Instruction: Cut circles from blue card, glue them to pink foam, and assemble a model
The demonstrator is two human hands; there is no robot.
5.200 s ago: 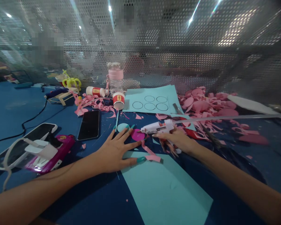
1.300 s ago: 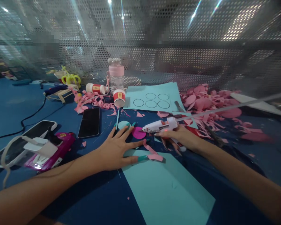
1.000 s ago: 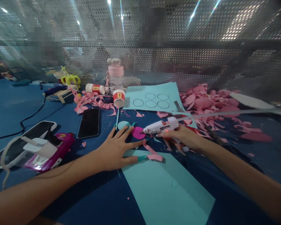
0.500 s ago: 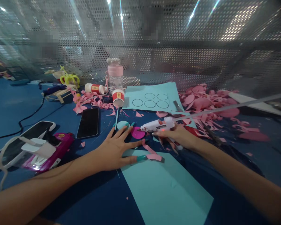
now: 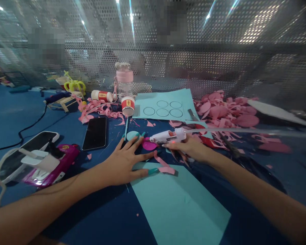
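My right hand [image 5: 191, 148] grips a white hot glue gun [image 5: 168, 136] with a long clear glue stick [image 5: 226, 130] sticking out of its back. The gun's nozzle is over a magenta disc [image 5: 149, 144] on the blue table; I cannot tell whether it touches. My left hand [image 5: 127, 160] lies flat with fingers spread. Its fingertips are by a pale blue paper circle [image 5: 133, 136], to the left of the magenta disc. Near its thumb, a pink paper strip [image 5: 167, 169] rests on a light blue sheet [image 5: 186, 200].
A blue sheet with drawn circles [image 5: 158, 97], a bottle [image 5: 124, 81] and a paper cup [image 5: 128, 105] stand behind. Pink paper scraps [image 5: 219, 112] pile up at right. On the left are a phone [image 5: 95, 133] and a magenta power strip [image 5: 66, 160] with plugs.
The glue gun in my right hand has moved slightly left, its nozzle further over the magenta disc. The glue stick has swung lower. My left hand stays in place.
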